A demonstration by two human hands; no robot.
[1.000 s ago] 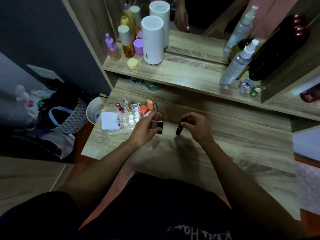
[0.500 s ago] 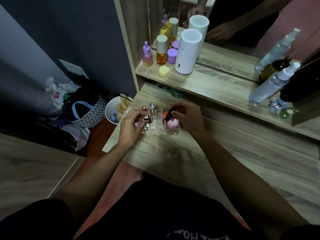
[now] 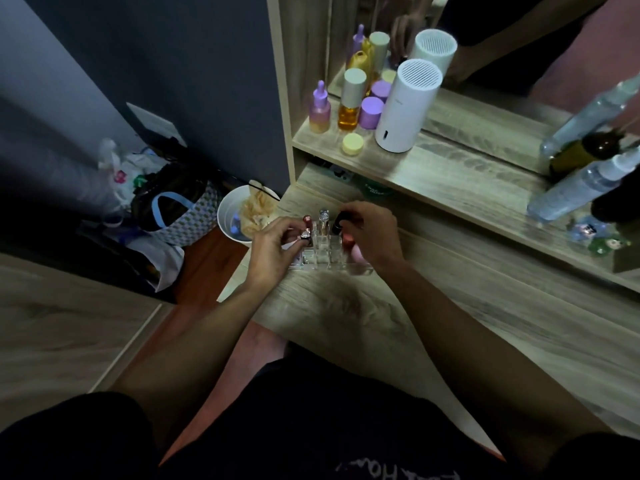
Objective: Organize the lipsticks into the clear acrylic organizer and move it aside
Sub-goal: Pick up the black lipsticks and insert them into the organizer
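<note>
Right hand (image 3: pixel 372 235) grips your black lipstick tube (image 3: pixel 337 221) above the clear acrylic organizer (image 3: pixel 322 254); left hand (image 3: pixel 273 245) pinches another. Misaligned, it could topple neighbours.

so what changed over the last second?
Both hands went from mid-desk, each holding a dark lipstick, forward and left to the clear organizer. The right hand now lowers its black lipstick toward a slot; the left hand pinches a lipstick at the organizer's left side. The camera view shifted left too. The organizer, the shelf bottles and the white cylinder look unmoved.
</note>
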